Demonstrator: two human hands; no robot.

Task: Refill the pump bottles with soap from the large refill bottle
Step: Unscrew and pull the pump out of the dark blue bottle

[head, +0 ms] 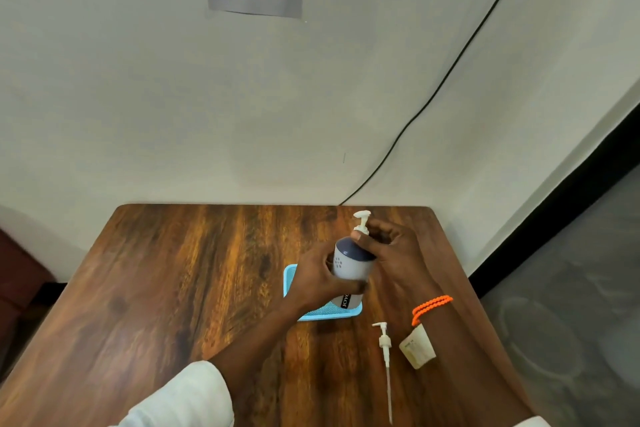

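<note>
A grey pump bottle (pixel 351 269) with a dark blue shoulder is held tilted above the blue mesh tray (pixel 291 276). My left hand (pixel 317 279) grips its body from the left. My right hand (pixel 391 250) pinches the collar of its white pump head (pixel 362 220) at the neck. A second white pump (pixel 384 343) with its long dip tube lies loose on the table to the right of the tray. No large refill bottle is in view.
The wooden table (pixel 173 288) stands against a white wall. A small cream tag (pixel 417 348) hangs by my right wrist. A black cable (pixel 433 94) runs down the wall to the table's back edge. Grey floor lies to the right.
</note>
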